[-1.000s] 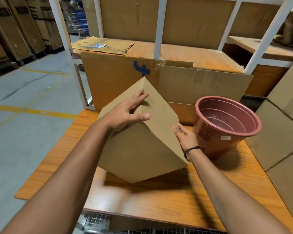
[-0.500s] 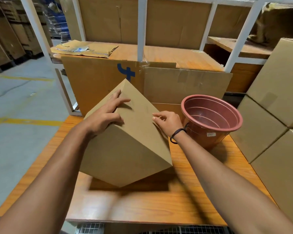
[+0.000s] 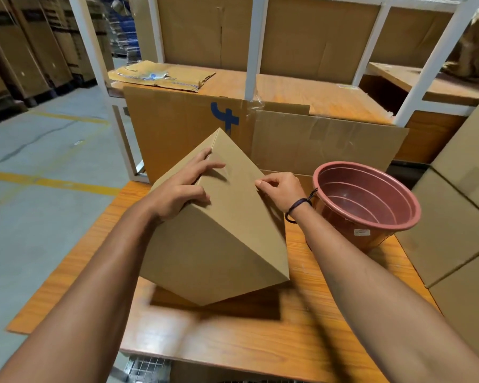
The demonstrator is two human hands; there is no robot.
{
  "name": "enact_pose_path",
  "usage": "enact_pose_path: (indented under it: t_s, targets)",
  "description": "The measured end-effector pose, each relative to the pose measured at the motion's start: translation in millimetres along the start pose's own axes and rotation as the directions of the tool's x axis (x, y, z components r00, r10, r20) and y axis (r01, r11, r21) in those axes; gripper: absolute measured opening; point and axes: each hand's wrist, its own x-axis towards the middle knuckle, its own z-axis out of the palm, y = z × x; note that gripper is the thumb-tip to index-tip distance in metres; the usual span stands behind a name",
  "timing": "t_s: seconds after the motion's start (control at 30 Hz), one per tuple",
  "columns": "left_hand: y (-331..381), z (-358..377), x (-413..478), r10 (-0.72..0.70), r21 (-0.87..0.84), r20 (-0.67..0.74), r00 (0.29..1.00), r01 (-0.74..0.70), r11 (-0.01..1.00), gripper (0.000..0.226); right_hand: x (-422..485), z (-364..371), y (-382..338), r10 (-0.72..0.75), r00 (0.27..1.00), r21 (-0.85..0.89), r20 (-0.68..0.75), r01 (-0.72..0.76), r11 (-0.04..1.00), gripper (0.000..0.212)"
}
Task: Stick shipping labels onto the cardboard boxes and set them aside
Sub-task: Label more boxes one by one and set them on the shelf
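Grey concrete floor [image 3: 39, 161], white shelving frame [image 3: 253, 48], wooden table [image 3: 329, 313]

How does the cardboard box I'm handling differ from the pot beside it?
The cardboard box is tan, closed and flat-sided; the pot is reddish-brown, round and open-topped. The box is tilted, with the left hand and right hand on it; the pot rests on its base. The pot carries a white sticker; the box's visible faces show none. Both are over the table.
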Motion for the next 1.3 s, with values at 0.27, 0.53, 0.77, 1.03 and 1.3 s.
enact_pose_path:
  t_s: [0.27, 0.53, 0.77, 1.03, 1.3]
  targets:
    - [4, 3, 0, -0.007, 0.009, -0.013, 1.000, 0.007, 1.000, 0.074, -3, 3, -2, -0.163, 0.986, -0.097, 0.016, 0.164, 0.982, 0.017]
    - [7, 6, 1, -0.017, 0.008, -0.017, 1.000, 0.017, 1.000, 0.074, -1, 6, -8, -0.119, 0.991, -0.206, 0.060, 0.129, 0.970, 0.018]
    - [7, 6, 1, -0.032, -0.001, -0.018, 0.999, 0.032, 0.999, 0.073, 7, 6, 2, -0.017, 0.994, -0.114, 0.108, 0.030, 0.993, 0.018]
    - [10, 14, 7, -0.021, 0.001, -0.003, 1.000, 0.021, 1.000, 0.077, 19, -11, 13, 0.085, 0.995, 0.044, 0.053, -0.087, 0.995, 0.021]
    - [13, 14, 6, -0.023, -0.028, -0.019, 1.000, 0.022, 0.999, 0.083, 35, -31, 19, 0.140, 0.988, 0.090, -0.072, -0.133, 0.987, 0.020]
